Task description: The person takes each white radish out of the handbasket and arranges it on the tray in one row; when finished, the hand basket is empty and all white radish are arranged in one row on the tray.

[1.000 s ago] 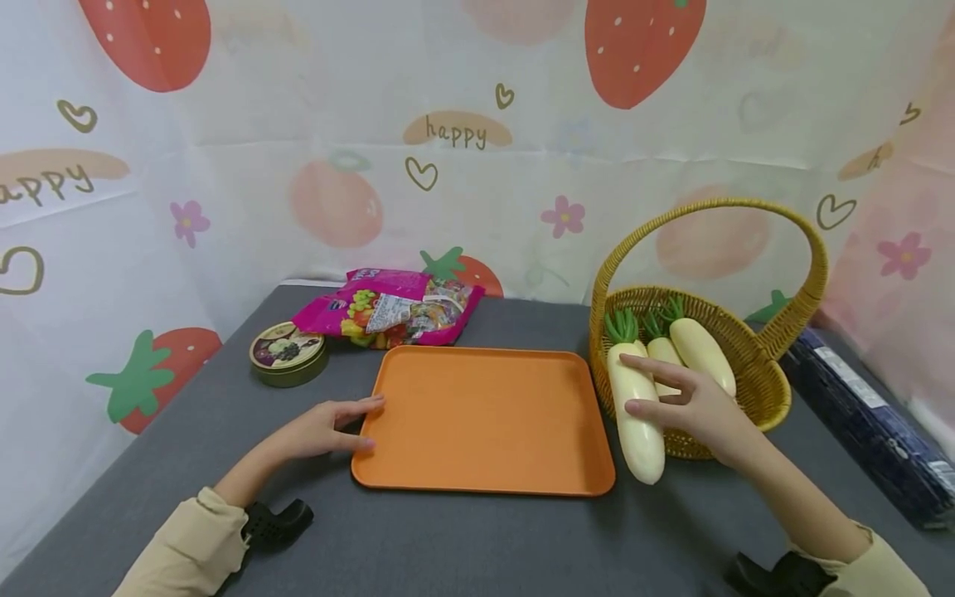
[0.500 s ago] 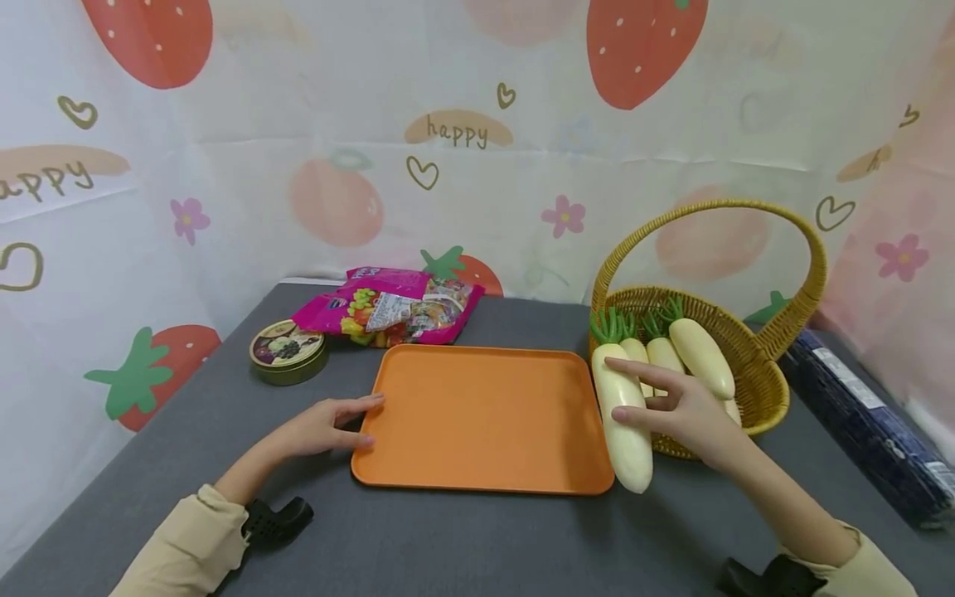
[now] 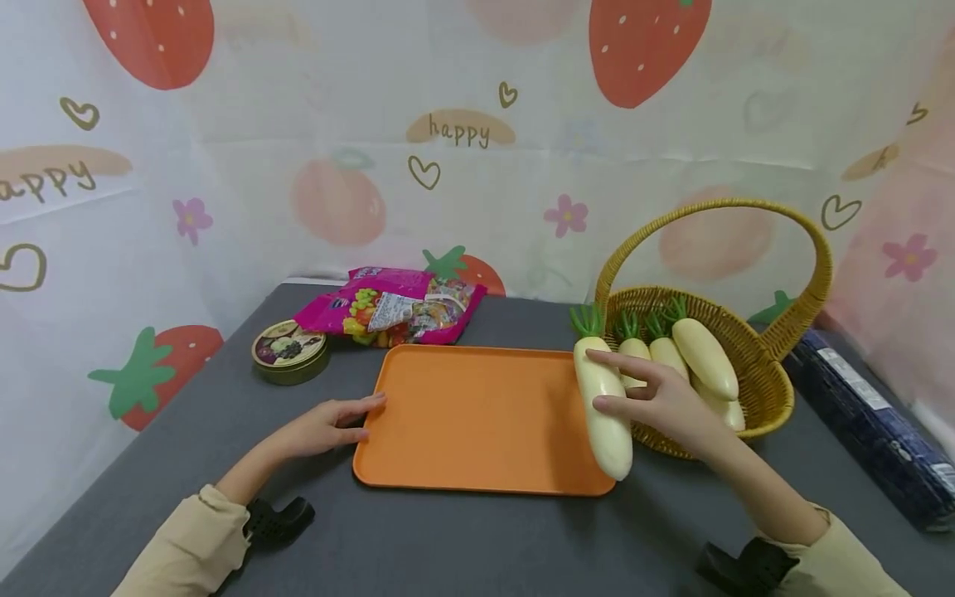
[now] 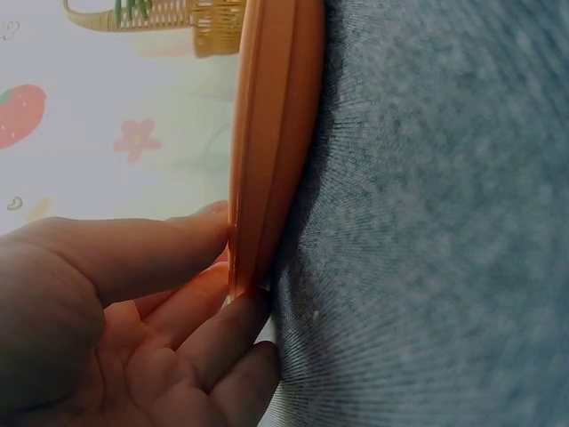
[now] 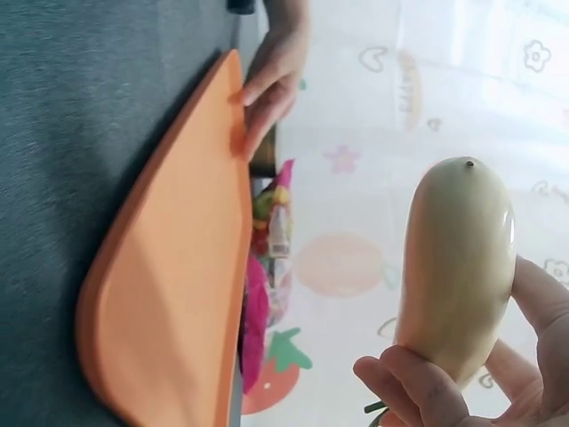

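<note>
one white radish (image 3: 603, 406) is held in the right hand (image 3: 664, 398), gripped from its right side between thumb and fingers, and at least three more white radishes (image 3: 704, 359) are seen in one woven basket (image 3: 764, 398). the held radish is raised over the right edge of one orange tray (image 3: 470, 423), apart from its surface. its long axis is set from back to front, tilted a little: the green leaves (image 3: 588, 320) are pointed at the back edge of the gray table (image 3: 418, 547), the blunt root end at the front edge and slightly right. the left edge of the tray is touched by the left hand (image 3: 333, 424), thumb and forefinger set wide apart along it.

one round tin (image 3: 289, 356) is placed near the table's left edge, beside one magenta bag (image 3: 395, 307) at the back edge; both are printed with fruit. one dark blue package (image 3: 869, 431) is laid along the right edge. "happy" is written in full once on the backdrop (image 3: 492, 199) and cut off at the left. the smaller print on the tin, bag and package cannot be read.
</note>
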The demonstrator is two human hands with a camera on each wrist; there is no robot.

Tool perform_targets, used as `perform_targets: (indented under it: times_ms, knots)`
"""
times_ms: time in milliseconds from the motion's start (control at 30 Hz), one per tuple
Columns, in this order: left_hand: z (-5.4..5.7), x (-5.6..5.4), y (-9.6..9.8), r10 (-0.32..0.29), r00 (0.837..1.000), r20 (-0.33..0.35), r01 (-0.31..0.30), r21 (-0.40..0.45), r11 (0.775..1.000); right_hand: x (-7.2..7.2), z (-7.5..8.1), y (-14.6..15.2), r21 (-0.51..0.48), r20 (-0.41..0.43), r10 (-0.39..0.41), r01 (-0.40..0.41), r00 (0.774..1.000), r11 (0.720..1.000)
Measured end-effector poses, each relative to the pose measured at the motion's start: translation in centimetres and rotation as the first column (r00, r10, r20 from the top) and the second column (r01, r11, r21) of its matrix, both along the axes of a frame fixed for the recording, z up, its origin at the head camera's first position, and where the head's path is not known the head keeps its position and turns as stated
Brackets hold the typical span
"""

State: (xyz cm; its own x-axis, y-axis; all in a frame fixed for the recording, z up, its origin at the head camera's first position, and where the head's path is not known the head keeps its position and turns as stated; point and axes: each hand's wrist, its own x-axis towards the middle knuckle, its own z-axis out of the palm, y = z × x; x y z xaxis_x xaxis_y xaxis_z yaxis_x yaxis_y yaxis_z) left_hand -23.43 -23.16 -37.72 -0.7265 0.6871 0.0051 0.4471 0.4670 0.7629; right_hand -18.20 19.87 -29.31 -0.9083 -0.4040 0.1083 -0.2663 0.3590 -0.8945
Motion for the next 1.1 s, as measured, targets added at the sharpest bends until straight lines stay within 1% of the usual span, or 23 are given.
perform_targets:
  times_ms: [133,333,533,667,833,1000,1100]
  knots:
    - [-0.1,-0.2,0.0,0.022,0.999,0.037,-0.022,0.005,1.000,-0.5,0.1,-0.5,0.010,0.001,-0.004,0.004,1.000,1.000]
    - [0.0,-0.1,0.0,0.028,0.998,0.051,-0.028,0.007,1.000,-1.0,0.2,-1.3,-0.016,0.002,0.002,-0.002,1.000,1.000]
    - [0.1,-0.1,0.1,0.027,0.998,0.060,-0.027,0.008,1.000,-1.3,0.5,-2.1,-0.061,0.007,0.024,-0.024,1.000,0.998]
    - [0.3,-0.1,0.0,0.035,0.997,0.063,-0.036,0.011,0.999,-1.6,0.8,-2.6,-0.078,-0.007,0.036,-0.036,0.999,0.996]
    - [0.2,-0.3,-0.1,0.040,0.996,0.084,-0.041,0.013,0.999,-1.9,0.5,-3.7,-0.125,0.006,0.062,-0.060,0.998,0.990]
    - [0.2,-0.1,-0.2,0.043,0.993,0.112,-0.046,0.028,0.999,-1.8,0.2,-5.0,-0.184,0.024,0.097,-0.091,0.995,0.979]
    - [0.2,0.0,-0.1,0.043,0.992,0.115,-0.047,0.036,0.998,-1.9,0.2,-5.6,-0.193,0.034,0.099,-0.090,0.995,0.977]
